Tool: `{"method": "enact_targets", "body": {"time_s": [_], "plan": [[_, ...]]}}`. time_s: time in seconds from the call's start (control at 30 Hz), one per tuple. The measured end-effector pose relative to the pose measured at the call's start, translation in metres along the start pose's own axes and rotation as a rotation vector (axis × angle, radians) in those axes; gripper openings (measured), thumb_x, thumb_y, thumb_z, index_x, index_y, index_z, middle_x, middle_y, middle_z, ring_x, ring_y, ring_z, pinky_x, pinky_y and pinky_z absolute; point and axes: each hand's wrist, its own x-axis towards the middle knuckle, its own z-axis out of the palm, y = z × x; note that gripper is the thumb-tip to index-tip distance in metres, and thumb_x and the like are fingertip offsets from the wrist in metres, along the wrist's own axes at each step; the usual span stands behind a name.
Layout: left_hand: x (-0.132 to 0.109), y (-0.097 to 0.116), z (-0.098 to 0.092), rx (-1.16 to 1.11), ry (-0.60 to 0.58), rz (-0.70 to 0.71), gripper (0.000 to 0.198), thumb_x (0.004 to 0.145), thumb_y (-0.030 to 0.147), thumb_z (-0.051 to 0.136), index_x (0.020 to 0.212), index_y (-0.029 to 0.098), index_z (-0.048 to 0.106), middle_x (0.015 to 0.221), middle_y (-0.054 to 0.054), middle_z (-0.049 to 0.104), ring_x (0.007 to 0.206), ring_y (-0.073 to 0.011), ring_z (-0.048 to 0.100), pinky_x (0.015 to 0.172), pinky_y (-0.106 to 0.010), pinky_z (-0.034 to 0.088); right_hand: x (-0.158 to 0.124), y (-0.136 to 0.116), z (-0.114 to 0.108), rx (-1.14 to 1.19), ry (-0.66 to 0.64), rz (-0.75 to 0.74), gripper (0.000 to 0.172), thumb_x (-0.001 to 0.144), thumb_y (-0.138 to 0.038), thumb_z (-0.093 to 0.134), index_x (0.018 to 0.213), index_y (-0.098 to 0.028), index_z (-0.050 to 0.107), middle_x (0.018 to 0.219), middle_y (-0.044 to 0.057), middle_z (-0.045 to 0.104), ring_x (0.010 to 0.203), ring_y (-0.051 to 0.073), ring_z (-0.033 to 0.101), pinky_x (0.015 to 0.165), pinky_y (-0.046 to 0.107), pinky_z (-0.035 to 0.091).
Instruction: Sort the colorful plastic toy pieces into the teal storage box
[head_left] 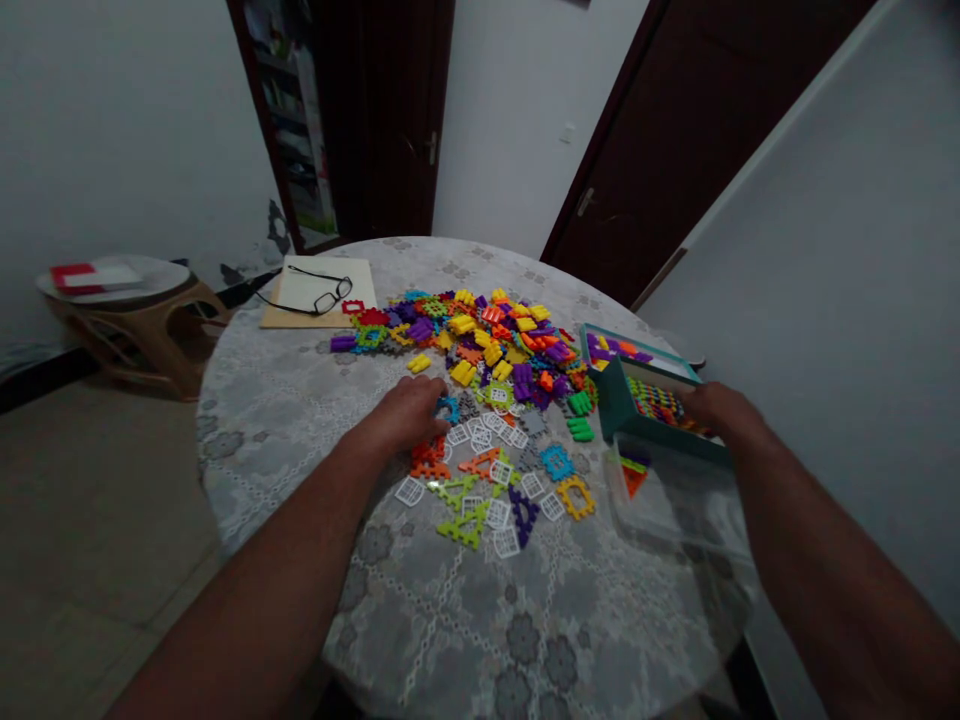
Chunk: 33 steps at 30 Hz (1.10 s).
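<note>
My left hand [414, 412] is at the near left side of the pile, its thumb and fingertips closed round a blue notched building piece [448, 408]. My right hand [716, 408] reaches to the teal box [664, 432], its fingers hidden behind the box rim and the pieces inside. Rows of multicoloured pieces [656, 402] fill that box. White lattice window pieces [480, 438] lie near my left hand, with orange [429, 462], green [463, 525] and purple [523, 515] notched pieces around them. A blue square frame [556, 462] and a yellow one [575, 497] lie to their right.
A heap of colourful building pieces [491, 345] spreads across the round table [420, 610]. A clear plastic tray [675, 500] holds a few pieces. Behind the teal box lies its lid [652, 348]. Glasses [330, 298] rest on paper [360, 280]. A stool [161, 330] stands left.
</note>
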Motion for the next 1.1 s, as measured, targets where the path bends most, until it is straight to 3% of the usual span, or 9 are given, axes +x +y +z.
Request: {"method": "enact_targets", "body": {"time_s": [0.13,0.27,0.43,0.57,0.73,0.83,0.93,1.03,1.1], "plan": [[0.0,0.001,0.002,-0.081,0.026,0.048,0.049,0.081,0.034,0.077,0.128,0.026,0.069,0.129,-0.015,0.07,0.118,-0.0352,0.065,0.103,-0.046,0.051,-0.048,-0.048,-0.011,-0.026,-0.005,-0.193,0.038,0.105,-0.044,0.053,0.104,-0.018,0.081,0.107,0.02,0.08,0.102,0.033,0.075,0.083,0.037,0.054],[0.001,0.002,0.003,-0.205,0.113,0.101,0.045,0.085,0.033,0.072,0.129,0.027,0.067,0.133,-0.015,0.066,0.122,-0.0343,0.063,0.106,-0.046,0.051,-0.121,-0.12,0.007,0.194,-0.1,-0.482,0.03,0.106,-0.04,0.056,0.12,-0.025,0.079,0.119,0.01,0.08,0.107,0.026,0.075,0.09,0.033,0.053],[0.002,0.007,0.0,-0.266,0.222,0.114,0.048,0.088,0.033,0.069,0.136,0.03,0.063,0.135,-0.013,0.063,0.128,-0.0329,0.061,0.113,-0.048,0.049,-0.158,-0.179,0.054,0.125,-0.121,-0.448,0.042,0.103,-0.041,0.064,0.137,-0.016,0.069,0.137,0.02,0.072,0.123,0.034,0.069,0.099,0.039,0.052],[0.0,0.018,-0.007,-0.34,0.222,0.097,0.045,0.089,0.039,0.071,0.131,0.025,0.068,0.128,-0.014,0.066,0.117,-0.0335,0.066,0.106,-0.049,0.054,-0.154,-0.189,0.082,0.087,-0.114,-0.389,0.043,0.102,-0.039,0.065,0.137,-0.015,0.068,0.136,0.021,0.07,0.122,0.033,0.069,0.098,0.038,0.051],[-0.004,0.032,-0.012,-0.608,0.052,0.017,0.052,0.089,0.048,0.069,0.132,0.02,0.066,0.123,-0.015,0.071,0.095,-0.0286,0.071,0.082,-0.043,0.06,-0.145,-0.178,0.098,0.243,-0.029,-0.428,0.03,0.1,-0.026,0.059,0.125,-0.016,0.073,0.122,0.016,0.075,0.111,0.027,0.07,0.097,0.033,0.05],[-0.008,0.039,-0.012,-0.857,-0.078,-0.032,0.054,0.088,0.048,0.069,0.132,0.019,0.062,0.11,-0.011,0.074,0.086,-0.0264,0.072,0.071,-0.039,0.06,-0.146,-0.172,0.1,0.449,0.088,-0.474,0.026,0.099,-0.027,0.056,0.114,-0.016,0.074,0.11,0.014,0.077,0.102,0.026,0.07,0.094,0.034,0.051],[-0.011,0.046,-0.013,-1.053,-0.125,-0.057,0.049,0.085,0.046,0.073,0.125,0.02,0.062,0.11,-0.01,0.071,0.092,-0.0276,0.074,0.07,-0.039,0.061,-0.157,-0.176,0.097,0.759,0.088,-0.509,0.033,0.1,-0.032,0.059,0.127,-0.018,0.071,0.11,0.009,0.079,0.096,0.024,0.072,0.088,0.034,0.054],[-0.013,0.05,-0.014,-1.145,-0.17,-0.037,0.039,0.086,0.047,0.073,0.114,0.022,0.065,0.112,-0.008,0.068,0.096,-0.0272,0.073,0.072,-0.038,0.062,-0.177,-0.192,0.092,0.919,0.003,-0.641,0.032,0.102,-0.029,0.057,0.129,-0.02,0.07,0.112,0.007,0.078,0.097,0.022,0.072,0.091,0.034,0.056],[-0.013,0.049,-0.015,-1.123,-0.218,0.001,0.033,0.088,0.049,0.073,0.106,0.022,0.067,0.106,-0.006,0.068,0.096,-0.0259,0.071,0.073,-0.036,0.061,-0.189,-0.205,0.092,0.917,0.035,-0.772,0.032,0.102,-0.022,0.054,0.13,-0.02,0.07,0.119,0.009,0.075,0.109,0.023,0.07,0.1,0.036,0.056]]}}
